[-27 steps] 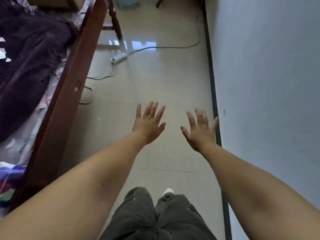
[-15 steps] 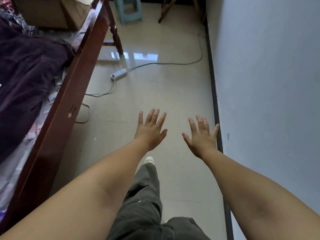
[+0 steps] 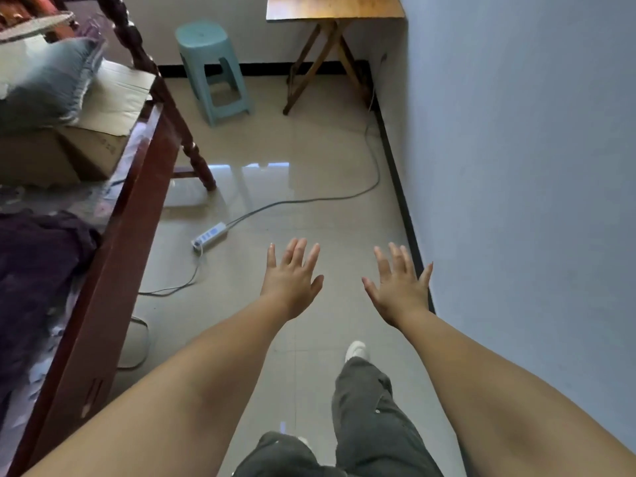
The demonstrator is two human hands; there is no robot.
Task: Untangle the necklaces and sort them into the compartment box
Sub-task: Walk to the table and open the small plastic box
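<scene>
Hands: left hand [image 3: 290,280] and right hand [image 3: 399,287] outstretched over floor [image 3: 309,160], fingers spread, holding nothing; necklaces and compartment box nowhere in view; untangling and sorting apparently unbegun; folding table [image 3: 334,6] ahead beside stool [image 3: 213,70].

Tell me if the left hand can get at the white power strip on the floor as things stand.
Probably not without bending down. The left hand is open, empty and held out at arm's length above the tiled floor, while the white power strip lies flat on it, ahead and to the left. Nothing blocks the way.
</scene>
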